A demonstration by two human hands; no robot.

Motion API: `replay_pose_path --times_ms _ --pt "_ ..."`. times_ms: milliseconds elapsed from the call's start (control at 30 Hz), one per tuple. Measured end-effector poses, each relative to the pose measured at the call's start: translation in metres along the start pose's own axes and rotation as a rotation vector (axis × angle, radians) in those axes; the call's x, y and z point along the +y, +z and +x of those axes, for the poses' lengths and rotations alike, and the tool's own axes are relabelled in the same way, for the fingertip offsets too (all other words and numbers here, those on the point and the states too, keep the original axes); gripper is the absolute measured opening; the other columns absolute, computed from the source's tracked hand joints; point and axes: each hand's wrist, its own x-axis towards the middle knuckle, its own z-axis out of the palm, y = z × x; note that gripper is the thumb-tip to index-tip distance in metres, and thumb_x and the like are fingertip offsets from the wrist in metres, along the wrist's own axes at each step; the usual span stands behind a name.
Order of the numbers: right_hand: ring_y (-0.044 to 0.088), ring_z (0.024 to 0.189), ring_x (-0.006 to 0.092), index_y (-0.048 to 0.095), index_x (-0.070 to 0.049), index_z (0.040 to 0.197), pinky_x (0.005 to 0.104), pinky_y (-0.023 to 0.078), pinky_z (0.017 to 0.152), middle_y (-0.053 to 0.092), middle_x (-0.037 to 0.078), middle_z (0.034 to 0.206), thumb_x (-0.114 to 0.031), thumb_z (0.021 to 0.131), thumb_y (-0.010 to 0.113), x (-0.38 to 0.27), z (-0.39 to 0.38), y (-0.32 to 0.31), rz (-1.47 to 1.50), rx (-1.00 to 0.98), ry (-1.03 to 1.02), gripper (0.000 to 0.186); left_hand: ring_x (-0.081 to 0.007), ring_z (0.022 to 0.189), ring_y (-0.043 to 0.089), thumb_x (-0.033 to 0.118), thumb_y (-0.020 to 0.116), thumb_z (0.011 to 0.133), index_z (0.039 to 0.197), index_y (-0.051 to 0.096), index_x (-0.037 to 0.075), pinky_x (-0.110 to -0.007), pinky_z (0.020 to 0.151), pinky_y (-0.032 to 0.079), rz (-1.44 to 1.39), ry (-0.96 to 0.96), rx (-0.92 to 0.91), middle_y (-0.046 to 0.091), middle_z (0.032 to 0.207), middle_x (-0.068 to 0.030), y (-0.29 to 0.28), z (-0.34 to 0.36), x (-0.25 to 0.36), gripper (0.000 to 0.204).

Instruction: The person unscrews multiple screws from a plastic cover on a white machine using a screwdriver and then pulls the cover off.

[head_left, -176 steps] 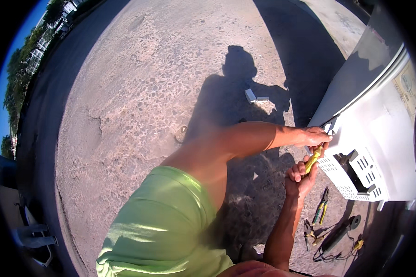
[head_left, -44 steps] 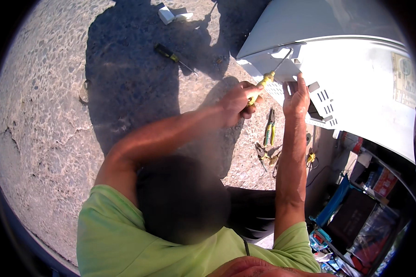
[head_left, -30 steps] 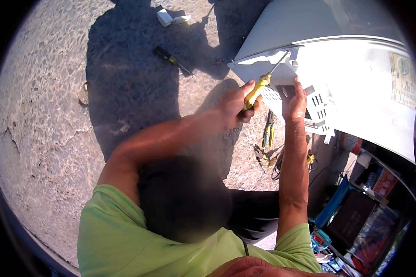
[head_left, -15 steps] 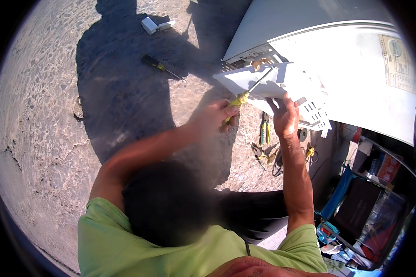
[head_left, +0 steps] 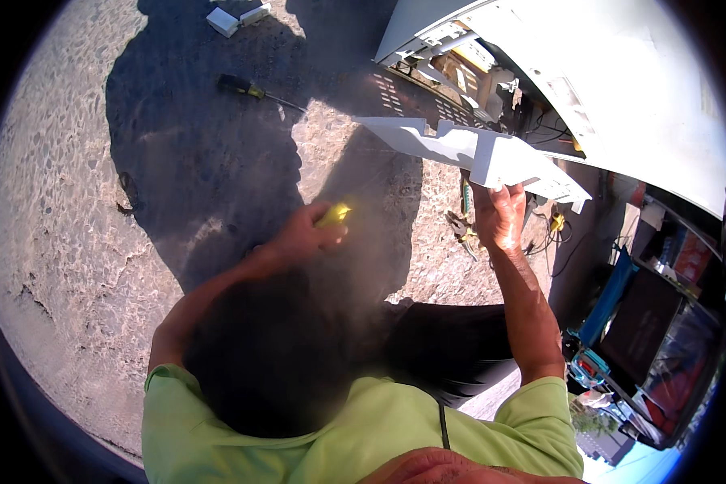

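Observation:
A white slotted cover panel (head_left: 496,157) is gripped at its near edge by my right hand (head_left: 500,218), fingers closed on it. Tilted nearly edge-on, it hangs in front of the white appliance (head_left: 621,97), whose lower opening (head_left: 472,73) shows wires and inner parts. Further left and nearer my body, my left hand (head_left: 302,232) is wrapped around the yellow handle of a screwdriver (head_left: 335,214). This screwdriver's shaft is blurred and cannot be made out. Pliers (head_left: 461,227) lie on the ground beside my right wrist.
Another screwdriver (head_left: 254,91), dark-handled, lies on the rough ground in my shadow. White box-like pieces (head_left: 223,22) are at the far left. An open tool bag (head_left: 633,323) stands at the right. A yellow-ended cable (head_left: 557,222) lies near my right forearm.
The panel has come away from the appliance and tilted, uncovering the opening. My left hand has drawn back toward my body with the screwdriver. The whole view has shifted slightly.

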Motion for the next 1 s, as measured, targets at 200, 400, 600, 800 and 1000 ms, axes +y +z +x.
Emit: replay_pose_path --times_ms 200,400,600,800,1000 --pt "0.057 0.110 0.0183 0.054 0.001 0.129 0.0345 0.043 0.101 0.061 0.009 0.119 -0.020 0.089 0.075 -0.013 0.002 0.012 0.036 0.040 -0.001 0.049 -0.0089 0.070 0.053 0.024 0.070 0.093 0.109 0.061 0.004 -0.028 0.065 0.044 0.535 -0.047 0.340 0.061 0.081 -0.0029 -0.030 -0.022 -0.018 0.027" --pt "0.060 0.119 0.0255 0.056 0.002 0.128 0.0498 0.042 0.112 0.064 0.015 0.123 -0.023 0.093 0.071 -0.021 0.014 0.008 -0.039 -0.049 -0.009 0.046 -0.0163 0.073 0.056 0.026 0.069 0.093 0.112 0.061 0.003 -0.036 0.069 0.047 0.666 -0.162 0.474 0.061 0.083 -0.0101 -0.029 -0.029 0.005 0.031" --pt "0.063 0.110 0.0223 0.061 0.001 0.120 0.0461 0.046 0.108 0.068 0.012 0.112 -0.026 0.092 0.075 -0.024 0.014 0.005 -0.223 -0.084 -0.007 0.042 -0.0290 0.090 0.067 0.026 0.072 0.090 0.120 0.064 0.007 -0.038 0.083 0.053 0.961 -0.095 0.489 0.068 0.099 -0.0154 -0.034 -0.017 0.014 0.036" --pt "0.062 0.099 0.0142 0.064 0.000 0.120 0.0312 0.050 0.091 0.068 0.006 0.107 -0.022 0.086 0.082 -0.037 -0.007 0.005 -0.242 -0.065 -0.065 0.044 -0.0272 0.096 0.067 0.021 0.076 0.086 0.118 0.064 0.004 -0.037 0.087 0.052 0.998 0.204 0.499 0.069 0.105 -0.0133 -0.050 -0.004 0.020 0.038" --pt "0.062 0.100 0.0133 0.064 0.000 0.118 0.0300 0.051 0.089 0.068 0.005 0.107 -0.011 0.083 0.084 -0.041 -0.020 0.017 -0.172 -0.037 -0.194 0.041 -0.0197 0.090 0.066 0.015 0.077 0.085 0.115 0.064 0.004 -0.034 0.082 0.053 0.769 0.192 0.403 0.068 0.098 -0.0097 -0.029 0.003 0.036 0.035"
